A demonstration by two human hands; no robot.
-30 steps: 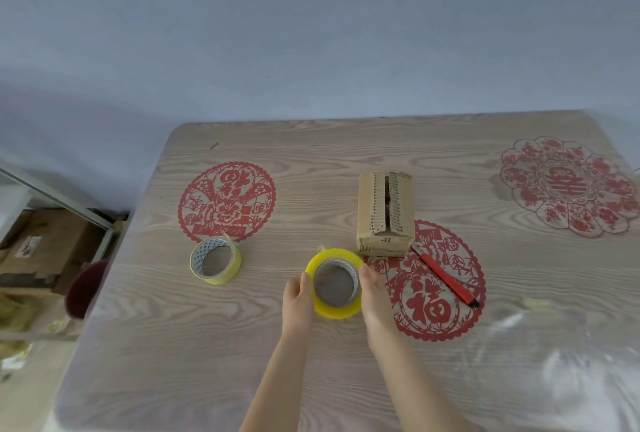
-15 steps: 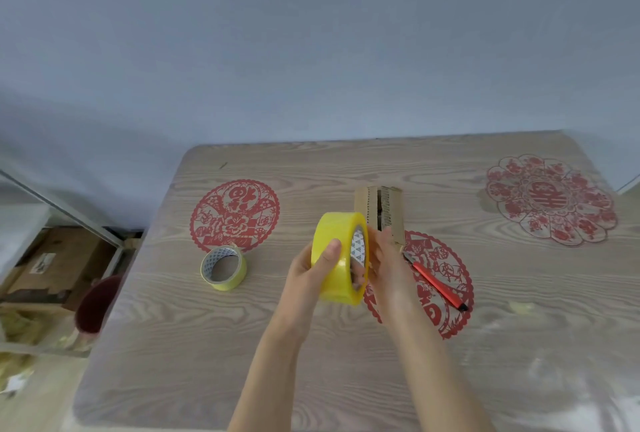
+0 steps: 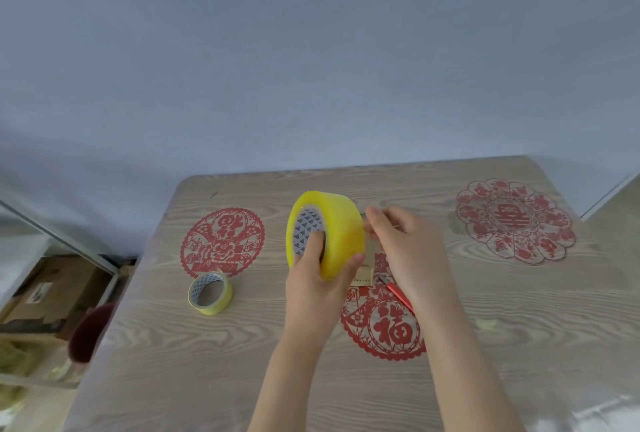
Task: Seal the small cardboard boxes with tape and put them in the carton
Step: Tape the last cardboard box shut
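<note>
The yellow tape roll (image 3: 337, 223) is gripped above the bench (image 3: 207, 362) by the left hand (image 3: 311, 289), its rim pinched by the right hand's (image 3: 408, 251) fingers. The small cardboard box (image 3: 362, 278) lies half hidden beneath. If pulled hastily, the tape may be split or tangled.

The scene is viewed from one head-worn camera, pointed forward and down. The table (image 3: 207, 362) is seen close in the lower half, the wall (image 3: 311, 50) in the upper half.

The near red paper-cut (image 3: 393, 329) reads 福, the right paper-cut (image 3: 509, 220) perhaps 囍.
</note>
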